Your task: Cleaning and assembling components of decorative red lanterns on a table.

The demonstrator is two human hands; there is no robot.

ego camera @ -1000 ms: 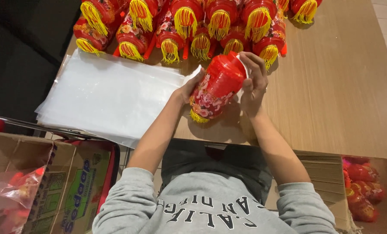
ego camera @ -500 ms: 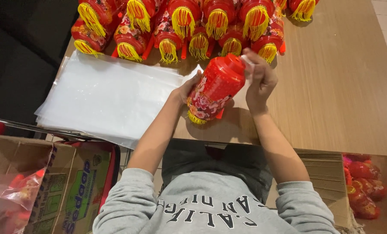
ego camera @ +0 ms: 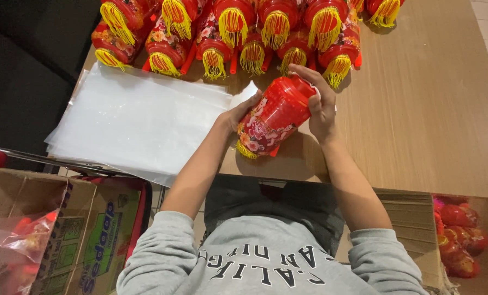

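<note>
- One red lantern point(ego camera: 274, 117) is held tilted above the near middle of the table point(ego camera: 418, 125). It is ribbed plastic with a flower print and a yellow fringe at its low end.
- The left hand point(ego camera: 239, 112) is curled closed on the lantern's lower left side.
- The right hand point(ego camera: 320, 101) is closed around the upper end, fingers bent over the red cap.
- About eleven more lanterns point(ego camera: 244, 33) lie in rows at the far edge, each with a yellow tassel.
- One stack of clear plastic bags point(ego camera: 140, 120) lies flat at the left, thin and glossy.
- Two cardboard boxes point(ego camera: 63, 229) stand near, one on each side.
</note>
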